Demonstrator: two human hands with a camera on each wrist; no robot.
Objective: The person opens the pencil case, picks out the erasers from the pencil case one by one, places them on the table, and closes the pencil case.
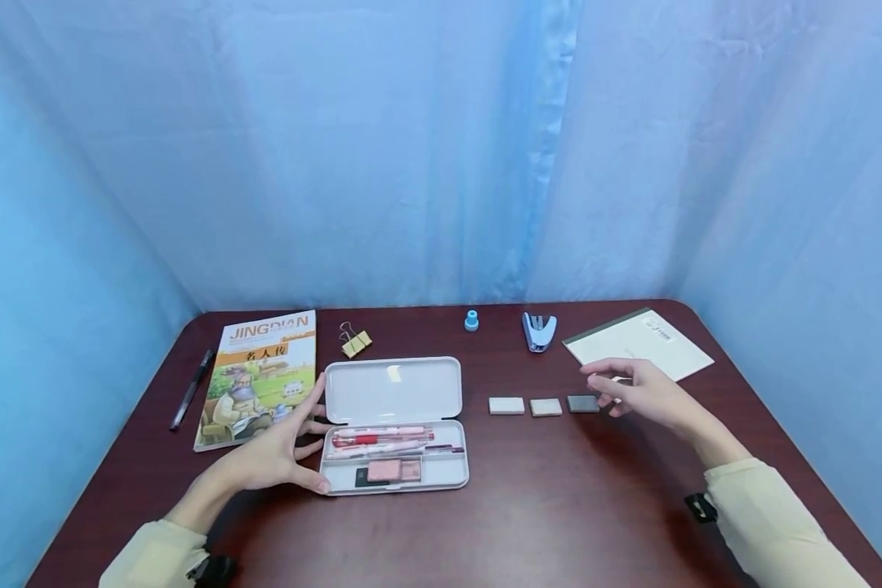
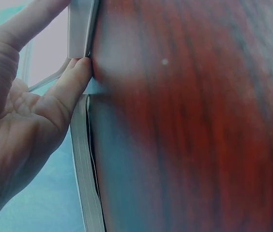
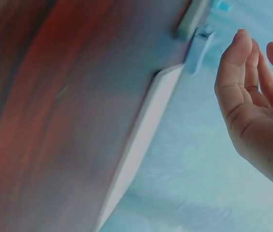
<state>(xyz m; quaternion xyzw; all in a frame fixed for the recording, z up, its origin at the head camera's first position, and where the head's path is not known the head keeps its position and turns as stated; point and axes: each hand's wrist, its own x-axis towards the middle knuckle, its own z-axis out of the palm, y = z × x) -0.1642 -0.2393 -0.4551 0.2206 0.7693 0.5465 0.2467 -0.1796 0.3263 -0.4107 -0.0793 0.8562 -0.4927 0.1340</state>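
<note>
An open white pencil case [image 1: 448,478] lies in the middle of the dark wooden table [image 1: 559,523]. Its tray holds red pens [image 1: 371,439] and a pink eraser [image 1: 386,470]; the lid [image 1: 393,389] lies flat behind. My left hand [image 1: 287,449] is spread against the case's left end, fingertips [image 2: 81,72] touching its edge. To the right lie a white eraser [image 1: 506,405], a beige eraser [image 1: 545,407] and a dark grey eraser [image 1: 582,403] in a row. My right hand [image 1: 625,392] hovers just right of the grey one, fingers relaxed and empty [image 3: 252,96].
A picture book [image 1: 259,376] and a black pen [image 1: 191,389] lie at the left. A binder clip [image 1: 356,341], a small blue cap-like thing [image 1: 471,320], a stapler [image 1: 539,331] and a notepad [image 1: 638,345] sit along the back. Blue curtains surround the table.
</note>
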